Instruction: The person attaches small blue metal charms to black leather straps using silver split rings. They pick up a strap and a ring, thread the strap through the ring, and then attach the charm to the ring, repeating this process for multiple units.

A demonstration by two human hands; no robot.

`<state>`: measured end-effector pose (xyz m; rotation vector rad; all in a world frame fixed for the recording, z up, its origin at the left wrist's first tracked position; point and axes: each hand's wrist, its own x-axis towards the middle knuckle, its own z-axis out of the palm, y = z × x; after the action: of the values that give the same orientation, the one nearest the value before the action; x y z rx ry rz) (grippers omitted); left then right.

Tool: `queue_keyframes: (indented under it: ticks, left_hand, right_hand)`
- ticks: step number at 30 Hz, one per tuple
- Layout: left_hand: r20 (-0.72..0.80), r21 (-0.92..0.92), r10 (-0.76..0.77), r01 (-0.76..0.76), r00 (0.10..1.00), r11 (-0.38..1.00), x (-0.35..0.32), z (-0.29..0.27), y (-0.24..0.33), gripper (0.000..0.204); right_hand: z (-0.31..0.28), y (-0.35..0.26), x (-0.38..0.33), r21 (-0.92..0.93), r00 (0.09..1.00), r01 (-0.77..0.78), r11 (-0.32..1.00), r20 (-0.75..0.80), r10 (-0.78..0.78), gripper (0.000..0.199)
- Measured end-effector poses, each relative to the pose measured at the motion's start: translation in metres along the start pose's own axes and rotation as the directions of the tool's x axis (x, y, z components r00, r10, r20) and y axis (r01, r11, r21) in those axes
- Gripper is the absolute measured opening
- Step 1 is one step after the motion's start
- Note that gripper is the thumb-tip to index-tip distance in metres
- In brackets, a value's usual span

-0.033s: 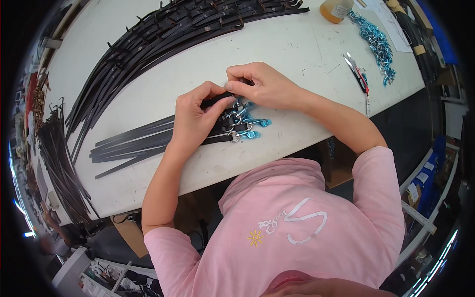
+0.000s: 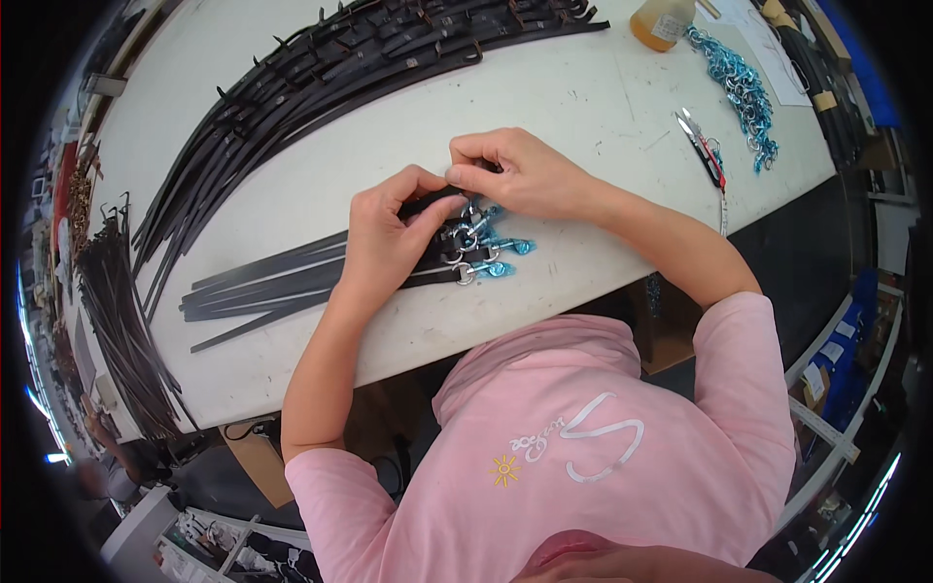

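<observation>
L hand (image 2: 382, 233) pinches blk strap (image 2: 424, 205); R hand (image 2: 510, 173) pinched at its R side, hold part hidden; strap slants up L-to-R, blue-wrapped clips (image 2: 499, 269) just below

The fingers of the person's left hand (image 2: 394, 228) and right hand (image 2: 520, 170) cover much of the black strap (image 2: 432, 201) pinched between them, so its far end is hidden. The left hand also blocks the middle of the loose straps (image 2: 277, 282) below. Beside them, the blue-wrapped fittings (image 2: 498, 269) are too small to read closely, perhaps clasps. The top edge cuts off the strap pile (image 2: 321, 83) and the amber bottle (image 2: 659, 29). A co-worker (image 2: 121, 476) at far left is blurred.
</observation>
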<state>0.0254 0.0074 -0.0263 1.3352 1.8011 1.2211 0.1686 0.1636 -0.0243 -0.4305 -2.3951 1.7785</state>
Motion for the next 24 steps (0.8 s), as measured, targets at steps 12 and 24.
queue_keyframes:
  ticks: [12, 24]
  left_hand:
    - [-0.056, 0.146, 0.072, -0.063, 0.996, 0.987, -0.002, -0.005, 0.004, 0.015]
    - [-0.049, 0.373, 0.191, -0.159, 0.98, 0.914, -0.004, -0.009, 0.015, 0.016]
  right_hand:
    - [-0.025, -0.001, 0.004, 0.123, 0.991, -0.075, 0.99, 0.117, 0.061, 0.026]
    - [-0.02, -0.013, -0.003, -0.282, 0.989, 0.146, 0.948, 0.013, -0.148, 0.016]
